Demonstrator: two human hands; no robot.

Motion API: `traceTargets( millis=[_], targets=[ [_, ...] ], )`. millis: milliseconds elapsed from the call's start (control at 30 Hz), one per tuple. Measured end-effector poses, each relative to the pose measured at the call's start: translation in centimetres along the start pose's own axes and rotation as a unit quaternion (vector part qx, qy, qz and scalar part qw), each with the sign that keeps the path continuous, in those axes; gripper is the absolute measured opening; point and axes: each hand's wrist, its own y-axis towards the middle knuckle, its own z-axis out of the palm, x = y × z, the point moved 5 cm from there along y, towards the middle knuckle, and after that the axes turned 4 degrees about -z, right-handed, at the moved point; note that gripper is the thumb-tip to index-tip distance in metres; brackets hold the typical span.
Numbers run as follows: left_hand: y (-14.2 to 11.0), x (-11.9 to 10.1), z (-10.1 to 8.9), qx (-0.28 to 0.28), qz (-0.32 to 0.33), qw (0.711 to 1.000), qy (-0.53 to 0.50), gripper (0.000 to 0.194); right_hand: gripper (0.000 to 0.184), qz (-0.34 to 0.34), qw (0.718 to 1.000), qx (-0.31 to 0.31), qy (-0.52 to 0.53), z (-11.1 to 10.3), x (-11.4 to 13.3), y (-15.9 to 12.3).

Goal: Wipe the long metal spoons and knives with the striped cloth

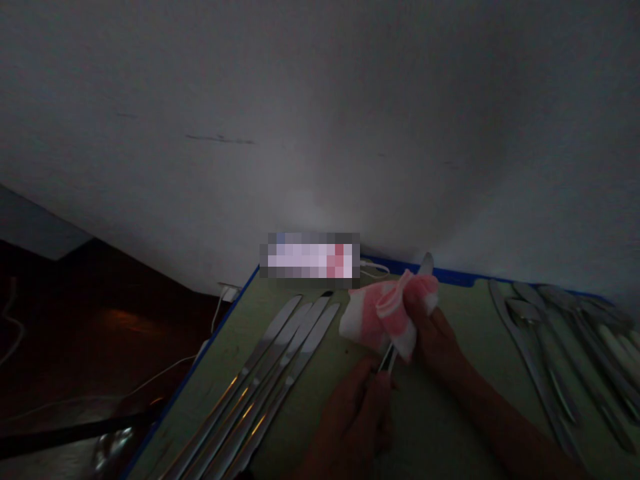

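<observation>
My left hand [357, 407] is closed round the handle of a table knife [426, 263], whose rounded blade tip pokes out beyond a cloth. A pink and white cloth [370, 313] is wrapped about the blade, and my right hand [435, 337] grips the cloth there. The middle of the knife is hidden under the fabric. To the left of my hands, several table knives [300, 340] lie side by side, blades pointing away from me. At the right, spoons [527, 310] and other cutlery lie in a loose row.
The greenish table [460, 300] has a blue edge [455, 275] and stands against a grey wall [320, 133]. A blurred-out, bright rectangular object [305, 260] sits at the back. A white cable [165, 367] hangs at the left, above a dark reddish floor [125, 320].
</observation>
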Motion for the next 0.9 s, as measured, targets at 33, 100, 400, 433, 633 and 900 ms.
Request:
traceTargets(
  millis=[33,100,400,433,633,900],
  targets=[
    [0.0,0.0,0.0,-0.003,-0.002,1.000,-0.004,0.030,0.040,-0.009,0.999,0.024,-0.022,0.2,-0.1,-0.1],
    [0.1,0.1,-0.1,-0.011,-0.008,1.000,-0.005,0.029,0.041,-0.017,0.998,0.054,-0.035,0.5,-0.4,-0.2],
    [0.0,-0.1,0.1,0.011,-0.006,0.999,0.044,0.029,0.046,0.035,0.980,-0.105,0.165,-0.8,-0.6,1.6],
    [0.0,0.0,0.1,0.012,-0.006,0.999,0.046,0.030,0.047,0.026,0.976,-0.108,0.185,-0.7,-0.5,1.9],
    [-0.1,0.0,0.3,0.022,0.002,0.999,0.041,0.030,0.047,0.003,0.973,-0.128,0.193,-1.1,0.3,1.9],
    [0.1,0.0,0.0,-0.022,0.005,1.000,0.020,0.029,0.047,-0.028,0.998,-0.017,-0.058,0.6,0.1,-0.9]
  ],
)
